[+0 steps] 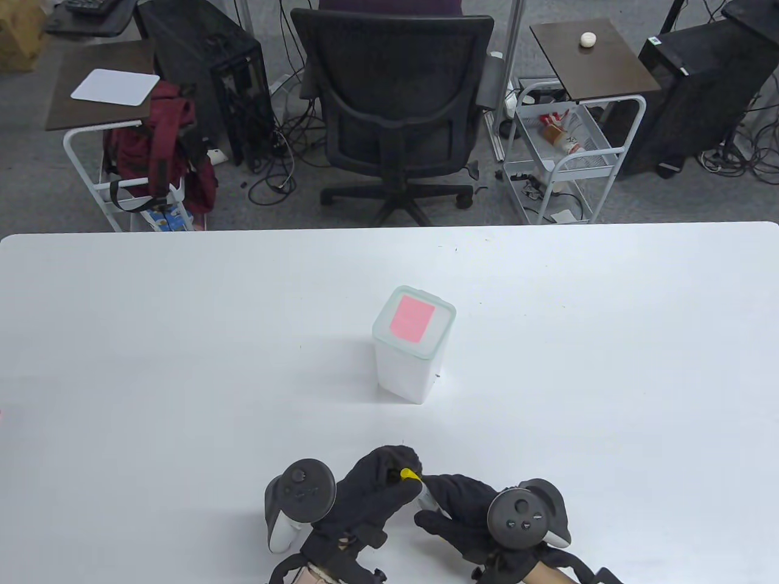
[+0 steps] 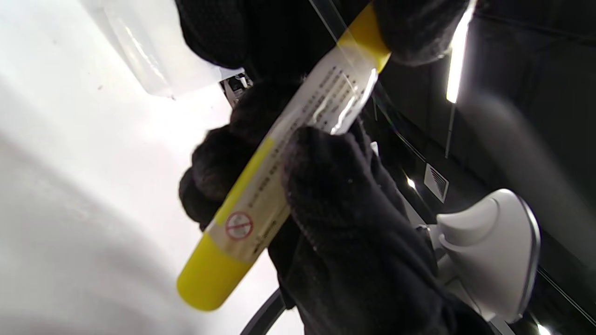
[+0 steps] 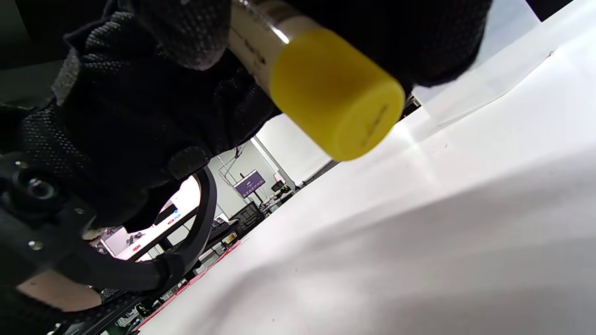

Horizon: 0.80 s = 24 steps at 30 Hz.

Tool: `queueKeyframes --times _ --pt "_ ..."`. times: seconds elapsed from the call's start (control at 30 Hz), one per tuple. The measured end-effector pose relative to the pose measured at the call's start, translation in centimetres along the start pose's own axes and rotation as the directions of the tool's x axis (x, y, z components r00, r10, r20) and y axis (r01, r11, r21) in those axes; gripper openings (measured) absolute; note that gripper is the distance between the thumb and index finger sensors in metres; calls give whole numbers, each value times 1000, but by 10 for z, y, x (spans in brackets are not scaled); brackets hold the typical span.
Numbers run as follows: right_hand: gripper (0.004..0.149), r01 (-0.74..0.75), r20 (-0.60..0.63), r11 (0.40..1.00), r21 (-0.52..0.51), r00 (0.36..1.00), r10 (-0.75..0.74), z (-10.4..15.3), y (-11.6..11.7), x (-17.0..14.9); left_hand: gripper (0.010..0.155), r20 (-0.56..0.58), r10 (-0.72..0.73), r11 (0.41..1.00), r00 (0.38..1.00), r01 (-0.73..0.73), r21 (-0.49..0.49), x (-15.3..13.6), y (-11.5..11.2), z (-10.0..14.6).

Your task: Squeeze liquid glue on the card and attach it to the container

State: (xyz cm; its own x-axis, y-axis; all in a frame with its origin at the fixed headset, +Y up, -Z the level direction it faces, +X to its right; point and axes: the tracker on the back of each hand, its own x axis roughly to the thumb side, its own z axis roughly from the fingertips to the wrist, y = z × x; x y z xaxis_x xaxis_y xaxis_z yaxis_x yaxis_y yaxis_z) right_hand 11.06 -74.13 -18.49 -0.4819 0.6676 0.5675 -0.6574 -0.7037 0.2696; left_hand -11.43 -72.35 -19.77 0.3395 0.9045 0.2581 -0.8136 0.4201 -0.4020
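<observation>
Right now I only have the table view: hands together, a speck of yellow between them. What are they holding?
Observer: The left wrist view shows a glue tube with a white label and yellow at both ends.
Operator: Which hand has which part?
Observer: The right hand wraps the tube's middle. The left hand pinches one yellow end.
Operator: Any markings?
Observer: There is a red prohibition sign on the label, near the free yellow end.
</observation>
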Motion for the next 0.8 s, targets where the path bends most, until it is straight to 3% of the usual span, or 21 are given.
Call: queueKeyframes --times 0.13,0.23,0.37,0.47,0.6,0.67,0.8 --pt "53 41 -6 999 10 999 -41 -2 2 -3 52 30 57 996 998 -54 -67 -1 1 -1" --pt "54 40 10 999 11 999 -40 -2 3 -1 64 -12 41 998 999 -41 -50 -5 -3 -1" --pt "54 -1 14 1000 13 1000 1 -1 3 0 53 -6 -26 1000 1000 26 -6 -3 0 -1" --pt "53 9 4 1000 9 1000 -9 -1 3 -2 50 32 -36 999 999 37 -27 -1 3 -1" --pt "54 41 -7 999 6 999 -41 -2 3 -5 52 14 22 998 1000 -21 -53 -4 -1 -2" --pt "54 55 -3 998 -6 998 -55 -1 1 -5 61 -24 27 999 999 -28 -31 -7 -3 -2" --pt "54 28 -9 1000 4 1000 -27 0 0 -6 55 -14 -19 1000 1000 19 -13 -7 -1 -3"
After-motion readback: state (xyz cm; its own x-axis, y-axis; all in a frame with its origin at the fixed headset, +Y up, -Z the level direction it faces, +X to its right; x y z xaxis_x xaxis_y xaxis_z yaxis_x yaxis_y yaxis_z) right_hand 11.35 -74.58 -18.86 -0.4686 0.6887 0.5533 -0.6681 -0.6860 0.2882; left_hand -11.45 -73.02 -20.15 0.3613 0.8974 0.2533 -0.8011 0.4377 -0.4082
